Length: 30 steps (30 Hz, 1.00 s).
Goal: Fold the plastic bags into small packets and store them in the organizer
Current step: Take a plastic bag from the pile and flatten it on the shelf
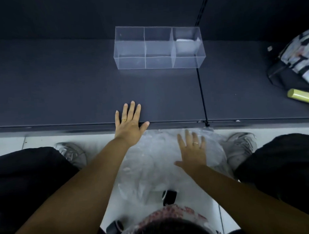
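Left hand (128, 124) flat, fingers straight, on dark shelf's (60, 85) front edge, right hand (192, 152) spread loose over clear plastic bags (152, 163) heaped on floor, one organizer (158, 47) at shelf's back, three compartments, one white packet (185, 40) in rightmost, wide stretch of shelf between left hand and organizer, one backpack (296, 61) far right.

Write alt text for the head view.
A person's left hand lies flat on the edge of a dark shelf while the right hand spreads open over clear plastic bags on the white floor between their shoes. On the shelf stands a clear divided organizer, a whitish packet in its right compartment.
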Tool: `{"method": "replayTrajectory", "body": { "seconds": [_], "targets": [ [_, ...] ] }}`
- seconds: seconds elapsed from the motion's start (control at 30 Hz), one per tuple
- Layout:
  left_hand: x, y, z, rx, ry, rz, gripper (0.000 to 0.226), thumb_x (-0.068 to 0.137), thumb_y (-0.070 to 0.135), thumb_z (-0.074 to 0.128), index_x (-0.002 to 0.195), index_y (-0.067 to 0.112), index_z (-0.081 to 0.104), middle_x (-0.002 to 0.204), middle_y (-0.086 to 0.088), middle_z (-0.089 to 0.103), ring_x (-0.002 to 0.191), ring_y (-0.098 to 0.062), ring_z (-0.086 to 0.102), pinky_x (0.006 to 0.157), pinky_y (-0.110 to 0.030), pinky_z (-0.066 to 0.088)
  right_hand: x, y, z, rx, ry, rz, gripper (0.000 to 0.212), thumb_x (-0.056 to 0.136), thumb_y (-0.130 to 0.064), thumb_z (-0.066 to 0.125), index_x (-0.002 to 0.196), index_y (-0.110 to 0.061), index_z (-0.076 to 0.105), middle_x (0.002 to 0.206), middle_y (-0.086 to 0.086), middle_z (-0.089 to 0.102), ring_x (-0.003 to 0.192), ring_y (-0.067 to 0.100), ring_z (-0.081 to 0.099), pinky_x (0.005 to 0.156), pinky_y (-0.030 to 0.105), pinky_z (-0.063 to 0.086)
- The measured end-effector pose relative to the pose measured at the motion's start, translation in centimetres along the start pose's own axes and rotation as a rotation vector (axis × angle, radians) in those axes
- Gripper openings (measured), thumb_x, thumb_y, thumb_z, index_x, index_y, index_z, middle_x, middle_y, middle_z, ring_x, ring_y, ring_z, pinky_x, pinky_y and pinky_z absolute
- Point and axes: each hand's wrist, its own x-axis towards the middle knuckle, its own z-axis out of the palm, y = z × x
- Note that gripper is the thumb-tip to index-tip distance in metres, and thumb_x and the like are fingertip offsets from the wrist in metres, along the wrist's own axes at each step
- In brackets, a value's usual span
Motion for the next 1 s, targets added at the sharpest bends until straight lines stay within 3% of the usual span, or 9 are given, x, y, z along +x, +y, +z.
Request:
{"method": "replayTrajectory", "body": {
  "seconds": [0.1, 0.3, 0.37, 0.47, 0.6, 0.77, 0.83, 0.93, 1.0],
  "targets": [
    [0.3, -0.1, -0.3, 0.013, -0.034, -0.005, 0.073, 0.094, 0.063, 0.018, 0.150, 0.030, -0.015, 0.158, 0.006, -0.023, 0.144, -0.017, -0.024, 0.112, -0.045, -0.020, -0.3, 2.3, 0.3, 0.276, -0.089, 0.107, 0.096, 0.084, -0.039, 0.069, 0.153, -0.020, 0.004, 0.154, 0.014, 0.023, 0.129, 0.030, 0.043, 0.101, 0.036, 0.040],
    [-0.2, 1.0, -3.8, -0.150, -0.173, -0.050, 0.073, 0.095, 0.061, 0.030, 0.153, 0.029, 0.000, 0.159, 0.007, -0.017, 0.145, -0.016, -0.020, 0.116, -0.045, -0.013, 0.5, 5.2, -7.5, 1.049, -0.101, -0.032, 0.036, 0.076, -0.025, 0.080, 0.106, -0.009, 0.067, 0.095, -0.001, 0.064, 0.085, 0.009, 0.058, 0.064, 0.009, 0.041],
    [-0.8, 2.0, -6.4, -0.485, -0.293, -0.140, 0.074, 0.090, 0.069, 0.031, 0.152, 0.032, 0.015, 0.161, 0.009, -0.005, 0.147, -0.017, -0.009, 0.117, -0.044, -0.004, 0.3, 6.2, -11.3, 1.215, -0.125, -0.077, 0.023, 0.076, -0.034, 0.079, 0.092, -0.018, 0.073, 0.080, -0.013, 0.069, 0.074, -0.002, 0.062, 0.060, 0.003, 0.043],
    [-2.5, 4.1, -9.7, -1.060, -0.433, -0.077, 0.088, 0.067, 0.084, 0.047, 0.143, 0.040, 0.038, 0.150, 0.020, 0.031, 0.141, -0.010, 0.026, 0.107, -0.027, 0.022, 0.1, 7.4, -15.2, 1.329, -0.127, -0.136, 0.015, 0.081, -0.032, 0.075, 0.088, -0.019, 0.076, 0.080, -0.006, 0.074, 0.075, 0.006, 0.067, 0.070, 0.019, 0.054],
    [-3.6, 7.0, -10.6, -0.898, -0.509, 0.187, 0.083, 0.064, 0.053, 0.079, 0.137, 0.029, 0.048, 0.128, 0.017, 0.054, 0.116, -0.001, 0.052, 0.098, -0.021, 0.041, -0.1, 7.8, -17.0, 1.439, -0.108, -0.143, 0.009, 0.085, -0.012, 0.071, 0.091, -0.015, 0.075, 0.079, 0.001, 0.074, 0.067, 0.008, 0.067, 0.064, 0.018, 0.053],
    [-4.0, 6.0, -8.3, -0.599, -0.415, 0.188, 0.016, 0.078, 0.027, 0.079, 0.085, 0.018, 0.067, 0.081, 0.007, 0.064, 0.076, -0.008, 0.059, 0.067, -0.017, 0.046, 0.1, 9.7, -17.6, 1.713, 0.107, 0.046, 0.013, 0.088, -0.007, 0.066, 0.094, -0.016, 0.073, 0.070, -0.005, 0.069, 0.056, 0.004, 0.057, 0.056, 0.017, 0.047],
    [-4.3, 4.7, -8.0, -0.395, -0.538, 0.182, 0.019, 0.078, 0.028, 0.078, 0.088, 0.021, 0.064, 0.092, 0.004, 0.064, 0.086, -0.011, 0.059, 0.071, -0.019, 0.047, 0.1, 11.0, -17.8, 1.809, 0.177, 0.118, 0.013, 0.089, -0.007, 0.063, 0.090, -0.017, 0.071, 0.069, 0.001, 0.063, 0.046, 0.004, 0.048, 0.046, 0.016, 0.042],
    [-4.9, 3.5, -8.8, -0.200, -0.867, 0.166, 0.073, 0.076, 0.041, 0.078, 0.138, 0.020, 0.047, 0.138, 0.005, 0.048, 0.126, -0.014, 0.046, 0.106, -0.026, 0.037, 0.1, 12.4, -17.9, 1.990, 0.213, 0.144, 0.012, 0.092, -0.005, 0.058, 0.094, -0.013, 0.066, 0.060, -0.002, 0.054, 0.038, 0.003, 0.038, 0.038, 0.015, 0.031],
    [-5.0, 4.0, -10.2, -0.405, -0.752, 0.158, 0.093, 0.074, 0.046, 0.076, 0.149, 0.018, 0.028, 0.152, 0.006, 0.033, 0.137, -0.012, 0.033, 0.107, -0.023, 0.029, 0.0, 12.6, -18.2, 2.137, 0.188, 0.135, 0.012, 0.094, -0.004, 0.054, 0.098, -0.011, 0.063, 0.054, -0.004, 0.053, 0.037, 0.003, 0.037, 0.036, 0.016, 0.028]
  ]
}}
